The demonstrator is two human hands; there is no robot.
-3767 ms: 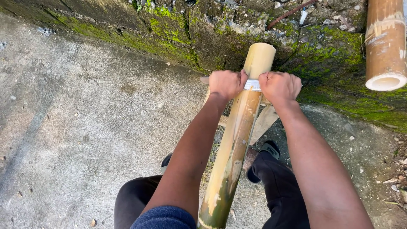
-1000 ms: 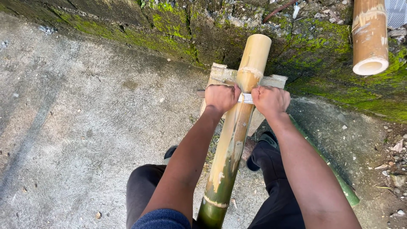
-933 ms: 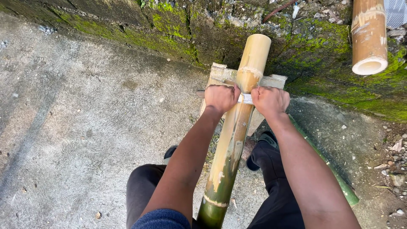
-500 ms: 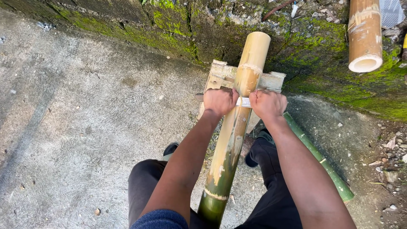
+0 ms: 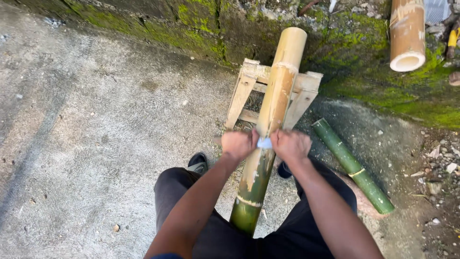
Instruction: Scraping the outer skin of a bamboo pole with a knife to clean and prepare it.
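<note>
The long bamboo pole (image 5: 270, 129) slopes from between the person's legs up onto a small wooden stand, pale yellow at the top and green at the bottom. A short bright blade (image 5: 264, 143) lies across it, held at both ends.

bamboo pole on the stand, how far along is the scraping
Done: the upper stretch of the bamboo pole, resting on the wooden stand, looks pale and stripped. In hand: the left hand and right hand grip a small blade laid across the pole. Left: below the hands the pole shows green skin with patches. A second, green pole lies untouched on the concrete.
</note>
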